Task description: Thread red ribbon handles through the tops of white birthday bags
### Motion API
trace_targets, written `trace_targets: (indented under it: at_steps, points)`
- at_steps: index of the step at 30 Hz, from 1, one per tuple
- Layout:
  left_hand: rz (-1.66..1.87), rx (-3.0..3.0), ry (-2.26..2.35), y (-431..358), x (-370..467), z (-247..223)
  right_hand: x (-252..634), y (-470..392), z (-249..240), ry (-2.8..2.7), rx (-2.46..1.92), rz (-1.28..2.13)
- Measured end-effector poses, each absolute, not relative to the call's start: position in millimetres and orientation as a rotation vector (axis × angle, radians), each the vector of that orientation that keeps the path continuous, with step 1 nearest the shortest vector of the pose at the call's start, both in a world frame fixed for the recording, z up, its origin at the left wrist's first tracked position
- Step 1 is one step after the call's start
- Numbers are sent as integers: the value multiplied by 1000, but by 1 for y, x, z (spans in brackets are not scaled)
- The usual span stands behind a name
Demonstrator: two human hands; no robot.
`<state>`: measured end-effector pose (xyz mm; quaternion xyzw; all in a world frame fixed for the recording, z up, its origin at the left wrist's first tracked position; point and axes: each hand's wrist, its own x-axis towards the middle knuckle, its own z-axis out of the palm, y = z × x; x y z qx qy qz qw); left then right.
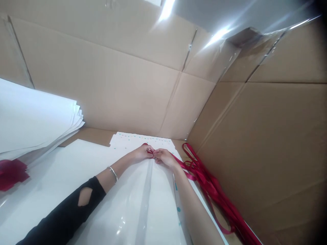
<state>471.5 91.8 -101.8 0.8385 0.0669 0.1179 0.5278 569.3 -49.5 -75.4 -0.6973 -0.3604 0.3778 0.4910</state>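
Observation:
Both hands meet near the far end of a white bundle in clear plastic wrap (130, 204). My left hand (141, 152) pinches a red ribbon (150, 154) with its fingertips. Right beside it, my right hand (165, 158) also has its fingers closed on that ribbon, where a small loop or knot shows. The exact shape of the knot is too small to make out. A bracelet circles my left wrist. Under the hands lies a white sheet with small coloured dots (143, 137).
Red ribbons (209, 185) lie in a long tangled pile along the right side. White paper sheets (38, 117) are stacked at the left, with a dark red piece (12, 174) below them. Cardboard walls (114, 81) rise behind and at the right.

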Motion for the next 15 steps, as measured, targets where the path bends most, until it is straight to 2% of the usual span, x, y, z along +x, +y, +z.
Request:
trace_targets:
  at_steps: [6,15]
  points:
    - [466,2034,302,88,462,-97,572,-45,-78,-859,-1671,950]
    - [473,2165,384,62,464,-85,574,-45,-80,-802,-1630,965]
